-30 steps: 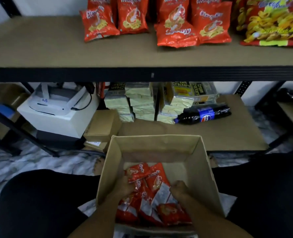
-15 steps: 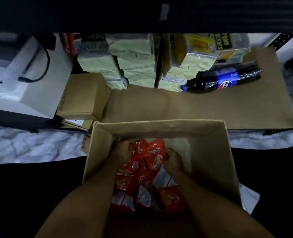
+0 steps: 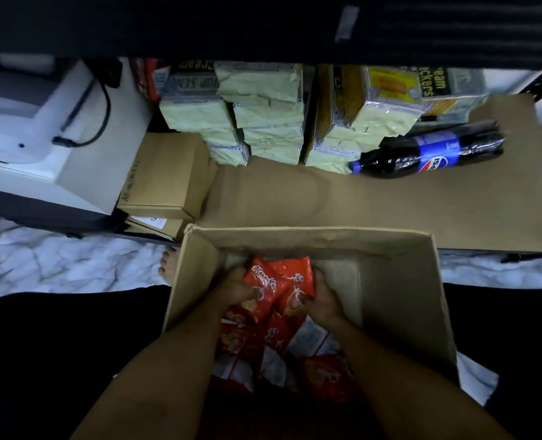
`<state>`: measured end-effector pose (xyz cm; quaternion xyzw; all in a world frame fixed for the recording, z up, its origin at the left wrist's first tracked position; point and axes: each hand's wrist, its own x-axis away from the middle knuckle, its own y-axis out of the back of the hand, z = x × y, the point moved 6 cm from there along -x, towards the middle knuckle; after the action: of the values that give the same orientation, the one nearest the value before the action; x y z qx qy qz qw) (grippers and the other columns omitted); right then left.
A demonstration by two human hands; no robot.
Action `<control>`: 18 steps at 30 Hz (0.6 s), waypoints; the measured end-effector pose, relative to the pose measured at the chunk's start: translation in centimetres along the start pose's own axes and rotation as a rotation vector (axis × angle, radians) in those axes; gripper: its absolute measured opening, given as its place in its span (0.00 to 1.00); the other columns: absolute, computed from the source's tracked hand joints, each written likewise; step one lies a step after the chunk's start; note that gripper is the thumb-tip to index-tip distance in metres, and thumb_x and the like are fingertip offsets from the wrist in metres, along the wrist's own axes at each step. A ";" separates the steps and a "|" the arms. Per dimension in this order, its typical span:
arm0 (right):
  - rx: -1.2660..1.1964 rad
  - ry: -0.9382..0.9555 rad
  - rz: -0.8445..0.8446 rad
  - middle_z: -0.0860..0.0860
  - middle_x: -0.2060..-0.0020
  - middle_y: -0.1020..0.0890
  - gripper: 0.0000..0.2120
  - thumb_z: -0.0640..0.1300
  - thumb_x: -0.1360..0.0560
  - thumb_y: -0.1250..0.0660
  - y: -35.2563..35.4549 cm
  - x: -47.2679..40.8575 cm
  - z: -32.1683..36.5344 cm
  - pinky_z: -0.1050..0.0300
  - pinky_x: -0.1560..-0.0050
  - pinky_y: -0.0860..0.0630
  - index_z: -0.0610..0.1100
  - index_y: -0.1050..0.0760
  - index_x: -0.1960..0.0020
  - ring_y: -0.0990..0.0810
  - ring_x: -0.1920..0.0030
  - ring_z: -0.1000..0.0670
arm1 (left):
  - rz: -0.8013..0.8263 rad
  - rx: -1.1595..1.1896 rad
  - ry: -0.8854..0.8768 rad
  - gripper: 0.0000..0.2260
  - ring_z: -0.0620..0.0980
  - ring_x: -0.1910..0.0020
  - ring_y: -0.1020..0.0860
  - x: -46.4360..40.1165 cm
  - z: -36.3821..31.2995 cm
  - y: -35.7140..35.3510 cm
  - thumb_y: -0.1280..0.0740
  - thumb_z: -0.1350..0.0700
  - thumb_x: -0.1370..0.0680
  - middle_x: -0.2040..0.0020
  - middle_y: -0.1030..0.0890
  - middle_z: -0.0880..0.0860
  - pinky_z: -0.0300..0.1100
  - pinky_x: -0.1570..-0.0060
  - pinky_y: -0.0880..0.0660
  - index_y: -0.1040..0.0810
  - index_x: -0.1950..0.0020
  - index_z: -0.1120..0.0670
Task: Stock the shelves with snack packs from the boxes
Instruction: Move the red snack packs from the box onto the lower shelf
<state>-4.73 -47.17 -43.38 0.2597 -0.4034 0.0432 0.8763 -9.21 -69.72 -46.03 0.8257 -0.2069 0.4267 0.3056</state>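
An open cardboard box (image 3: pixel 402 300) stands between my legs and holds several red snack packs (image 3: pixel 279 341). Both my hands are inside it. My left hand (image 3: pixel 236 289) grips the left side of a small bunch of red packs (image 3: pixel 282 274), thumb across the front. My right hand (image 3: pixel 325 301) grips the same bunch from the right. More packs lie loose lower in the box, partly hidden by my forearms. The dark front edge of the upper shelf (image 3: pixel 263 23) fills the top of the view; its surface is out of sight.
The low shelf board (image 3: pixel 342 201) in front of the box carries stacked pale cracker packs (image 3: pixel 263 115) and a lying Pepsi bottle (image 3: pixel 428 152). A small brown box (image 3: pixel 168 173) and a white device (image 3: pixel 41 122) sit at left. A bare foot (image 3: pixel 169 265) rests on marble floor.
My head has tilted down, so the upper shelf's snack packs have left the view. Both hands moved toward the box's far side and closed round a bunch of red packs.
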 end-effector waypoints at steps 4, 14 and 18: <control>-0.100 0.074 -0.094 0.45 0.38 0.22 0.32 0.40 0.22 0.34 1.2 1.6 0.1 0.43 0.40 0.25 0.49 0.44 0.23 0.22 0.40 0.41 | -0.058 0.317 -0.064 0.36 0.56 0.46 0.18 2.0 0.9 -0.7 0.20 0.45 0.45 0.44 0.17 0.54 0.56 0.42 0.23 0.23 0.40 0.54; -0.177 0.260 -0.095 0.50 0.43 0.20 0.36 0.34 0.23 0.37 4.1 7.8 2.4 0.52 0.44 0.22 0.63 0.44 0.25 0.20 0.47 0.49 | -0.209 0.190 -0.342 0.42 0.54 0.30 0.32 7.9 -3.6 0.3 0.24 0.45 0.35 0.27 0.35 0.55 0.55 0.33 0.30 0.46 0.31 0.25; -0.199 0.373 -0.178 0.51 0.45 0.20 0.33 0.26 0.27 0.40 4.5 11.0 4.3 0.56 0.49 0.24 0.59 0.29 0.33 0.20 0.50 0.46 | -0.268 0.279 -0.450 0.30 0.53 0.42 0.23 14.3 -6.1 0.6 0.28 0.63 0.27 0.35 0.25 0.59 0.48 0.43 0.23 0.31 0.40 0.29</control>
<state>-1.58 -46.86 -31.18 0.1941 -0.2123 -0.0269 0.9574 -5.25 -67.20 -31.22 0.9535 -0.0978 0.2130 0.1893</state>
